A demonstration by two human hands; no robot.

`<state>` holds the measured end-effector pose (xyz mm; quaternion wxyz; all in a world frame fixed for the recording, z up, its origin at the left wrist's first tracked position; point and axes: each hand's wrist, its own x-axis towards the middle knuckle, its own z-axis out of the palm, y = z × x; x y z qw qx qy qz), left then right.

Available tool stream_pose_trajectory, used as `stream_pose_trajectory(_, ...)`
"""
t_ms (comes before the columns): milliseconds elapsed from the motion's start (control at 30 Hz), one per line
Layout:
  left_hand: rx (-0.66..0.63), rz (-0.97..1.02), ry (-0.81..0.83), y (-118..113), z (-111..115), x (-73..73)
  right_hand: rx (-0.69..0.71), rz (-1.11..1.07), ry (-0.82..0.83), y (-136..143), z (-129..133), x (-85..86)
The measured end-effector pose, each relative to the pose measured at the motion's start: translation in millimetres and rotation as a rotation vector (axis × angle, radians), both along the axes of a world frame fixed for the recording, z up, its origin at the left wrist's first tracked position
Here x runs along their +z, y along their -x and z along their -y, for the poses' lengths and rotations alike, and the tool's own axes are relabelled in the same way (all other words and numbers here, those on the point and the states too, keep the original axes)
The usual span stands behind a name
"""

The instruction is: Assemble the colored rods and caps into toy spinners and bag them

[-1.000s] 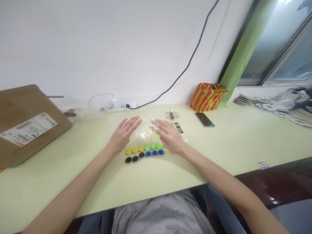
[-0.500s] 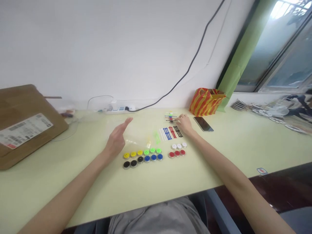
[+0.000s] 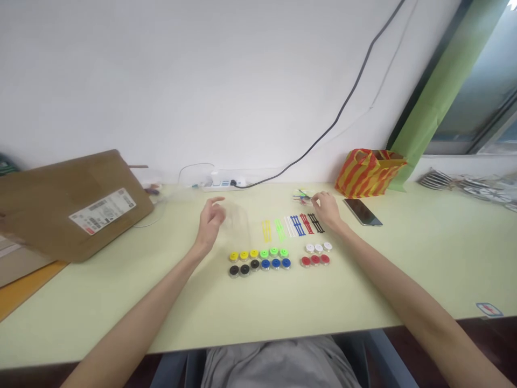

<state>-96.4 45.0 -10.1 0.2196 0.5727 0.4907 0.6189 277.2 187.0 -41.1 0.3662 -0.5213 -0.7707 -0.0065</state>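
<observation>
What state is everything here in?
Left hand: curled at clear plastic, hold unclear
Right hand: at small pile, hold unclear
Coloured strips: side by side
Round pieces: in rows
Phone: flat, screen dark
Striped bag: upright, open
Power strip: black cable plugged in
Cardboard box: open or shut unclear

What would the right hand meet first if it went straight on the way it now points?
The right hand would probably meet the small cluster of thin, multicoloured pieces right in front of it; whether they already touch is unclear.
</observation>
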Motion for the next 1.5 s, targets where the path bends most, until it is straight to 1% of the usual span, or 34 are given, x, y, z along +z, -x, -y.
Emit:
stream_pose_trajectory(67, -0.007, -0.026, 0.03, -1, 1, 0.8, 0.005, -0.066, -0.013, 6, 15, 10.2)
stream_pose_trajectory(133, -0.011, -0.046, 0.056, -3, 2, 1.6, 0.05, -0.137, -0.029, 14, 36, 22.6)
stream_pose_trajectory(200, -0.015, -0.054, 0.076, -6, 3, 1.9, 0.154, -0.255, -0.082, 23, 62, 34.4)
stream_pose_trajectory(267, -0.018, -0.047, 0.099, -9, 3, 1.6, 0.249, -0.376, -0.171, 34, 90, 41.6)
stream_pose_trajectory(333, -0.029, -0.039, 0.129, -12, 4, 0.8, 0.288, -0.436, -0.223, 45, 114, 42.0)
stream_pose_trajectory(433, -0.068, -0.032, 0.168, -13, 5, -0.6, 0.354, -0.348, -0.255, 58, 134, 32.5)
stream_pose_trajectory(533, -0.116, -0.014, 0.186, -14, 4, -1.5, 0.383, -0.246, -0.252, 64, 134, 21.1)
stream_pose_trajectory(633, -0.157, -0.001, 0.188, -14, 4, -2.1, 0.354, -0.288, -0.226, 61, 125, 15.8)
stream_pose_trajectory(767, -0.2, 0.002, 0.195, -15, 4, -2.6, 0.318, -0.346, -0.192, 52, 117, 16.8)
stream_pose_trajectory(967, -0.255, 0.025, 0.195, -16, 5, -2.9, 0.382, -0.316, -0.177, 52, 121, 18.7)
stream_pose_trajectory(1033, -0.286, 0.049, 0.201, -16, 6, -2.1, 0.352, -0.259, -0.193, 54, 120, 16.8)
stream_pose_trajectory(1100, -0.331, 0.079, 0.214, -15, 7, -0.5, 0.288, -0.209, -0.208, 53, 115, 13.9)
stream_pose_trajectory(1167, -0.377, 0.112, 0.232, -15, 8, 1.3, 0.232, -0.193, -0.215, 50, 109, 11.3)
stream_pose_trajectory(1233, -0.408, 0.149, 0.246, -15, 9, 2.5, 0.209, -0.203, -0.211, 45, 103, 10.0)
stream_pose_trajectory(1367, -0.431, 0.211, 0.265, -15, 10, 2.4, 0.25, -0.223, -0.196, 44, 104, 11.3)
stream_pose_trajectory(1500, -0.448, 0.231, 0.297, -16, 10, 1.9, 0.316, -0.204, -0.199, 56, 118, 12.6)
